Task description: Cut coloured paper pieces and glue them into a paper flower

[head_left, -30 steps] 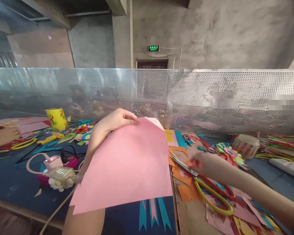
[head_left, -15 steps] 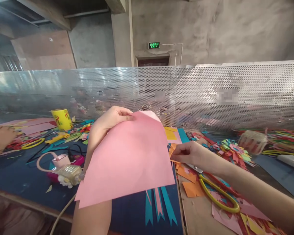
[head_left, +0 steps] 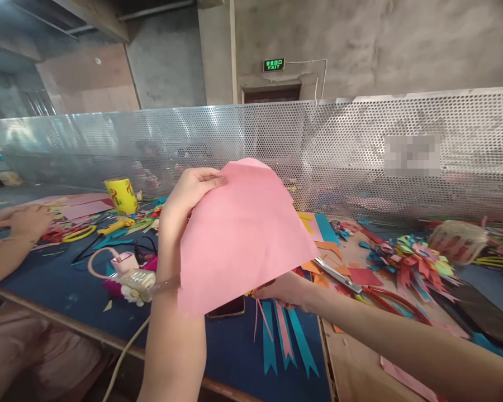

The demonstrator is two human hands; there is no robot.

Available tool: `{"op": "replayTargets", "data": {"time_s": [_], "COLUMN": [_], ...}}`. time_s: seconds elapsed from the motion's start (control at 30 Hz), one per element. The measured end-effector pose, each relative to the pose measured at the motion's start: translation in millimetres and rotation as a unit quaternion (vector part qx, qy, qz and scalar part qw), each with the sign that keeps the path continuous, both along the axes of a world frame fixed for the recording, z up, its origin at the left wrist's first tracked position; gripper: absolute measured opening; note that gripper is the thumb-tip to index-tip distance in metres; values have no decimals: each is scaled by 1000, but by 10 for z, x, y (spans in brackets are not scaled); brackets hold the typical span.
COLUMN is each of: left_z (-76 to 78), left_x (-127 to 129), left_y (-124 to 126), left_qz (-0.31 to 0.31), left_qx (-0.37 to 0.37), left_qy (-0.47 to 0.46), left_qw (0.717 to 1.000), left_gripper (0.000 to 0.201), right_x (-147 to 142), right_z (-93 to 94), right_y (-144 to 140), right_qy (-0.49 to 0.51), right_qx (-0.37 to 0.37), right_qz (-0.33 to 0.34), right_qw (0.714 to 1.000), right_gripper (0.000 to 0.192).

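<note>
My left hand [head_left: 188, 192] pinches the upper left edge of a pink paper sheet [head_left: 243, 234] and holds it up above the blue table top [head_left: 58, 279]. My right hand [head_left: 287, 290] grips the sheet's lower right edge from underneath, its fingers partly hidden by the paper. Scissors [head_left: 360, 290] with red handles lie on the table just right of that hand. Teal and pink ribbon strips [head_left: 287, 335] lie below the sheet.
A perforated metal screen [head_left: 360, 156] runs along the table's back. A yellow tape roll [head_left: 120, 195], a glue gun [head_left: 115, 225], a pink device [head_left: 123, 262] with cable, paper scraps and paper flowers [head_left: 406, 259] litter the table. Another person's hands [head_left: 25, 220] rest at left.
My right hand left the scissors, came back and took the sheet's lower right edge. Both hands raised the pink sheet higher. The view shifted right and up.
</note>
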State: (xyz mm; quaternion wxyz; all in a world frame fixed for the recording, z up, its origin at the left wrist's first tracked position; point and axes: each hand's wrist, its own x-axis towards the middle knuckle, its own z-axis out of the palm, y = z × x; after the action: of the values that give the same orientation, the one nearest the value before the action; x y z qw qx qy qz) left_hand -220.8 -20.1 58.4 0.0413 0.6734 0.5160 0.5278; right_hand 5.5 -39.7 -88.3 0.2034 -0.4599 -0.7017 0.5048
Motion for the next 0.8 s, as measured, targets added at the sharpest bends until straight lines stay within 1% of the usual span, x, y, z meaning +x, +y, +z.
{"op": "replayTargets", "data": {"time_s": [0.1,0.2,0.23,0.27,0.3,0.33,0.37,0.4,0.43,0.47,0.5,0.57,0.6,0.67,0.73,0.8], "left_z": [12,22,24,26,28,29,29,29,27,25,23,20,19,19,22,25], "left_x": [29,64,78,93,108,124,141,159,177,196,215,255,274,311,339,357], "left_y": [-14,-9,-1,10,23,37,52,66,80,92,103,119,124,131,135,143], "left_qz": [-14,-31,-34,-38,-43,-46,-48,-48,-47,-46,-46,-53,-57,-62,-62,-63], "left_qx": [-13,-27,-31,-36,-42,-47,-50,-54,-56,-57,-59,-65,-69,-75,-77,-83], "left_qy": [16,23,24,24,24,22,19,15,10,4,-1,-5,-6,-4,1,14], "left_qw": [1000,999,999,998,998,998,997,997,997,997,997,996,996,995,995,994], "left_gripper": [33,35,36,36,37,37,37,36,35,34,33,32,32,32,31,30], "right_x": [29,206,318,459,630,824,1035,1254,1467,1665,1835,2067,2126,2153,2112,2065], "right_z": [8,167,243,317,381,426,445,433,392,325,239,43,-48,-186,-253,-273], "right_y": [26,59,83,115,154,197,240,276,300,310,303,251,215,147,109,108], "right_qy": [-15,-24,-35,-61,-83,-107,-161,-222,-277,-330,-370,-410,-420,-435,-449,-457], "right_qx": [29,92,155,208,210,214,244,280,298,299,289,273,276,280,284,297], "right_qz": [48,41,42,51,48,30,-8,-42,-54,-71,-70,-55,-51,-54,-59,-69], "right_qw": [998,995,986,975,973,970,956,933,912,892,880,868,863,854,845,835], "right_gripper": [12,19,24,24,23,25,26,26,25,25,27,35,37,40,44,50]}}
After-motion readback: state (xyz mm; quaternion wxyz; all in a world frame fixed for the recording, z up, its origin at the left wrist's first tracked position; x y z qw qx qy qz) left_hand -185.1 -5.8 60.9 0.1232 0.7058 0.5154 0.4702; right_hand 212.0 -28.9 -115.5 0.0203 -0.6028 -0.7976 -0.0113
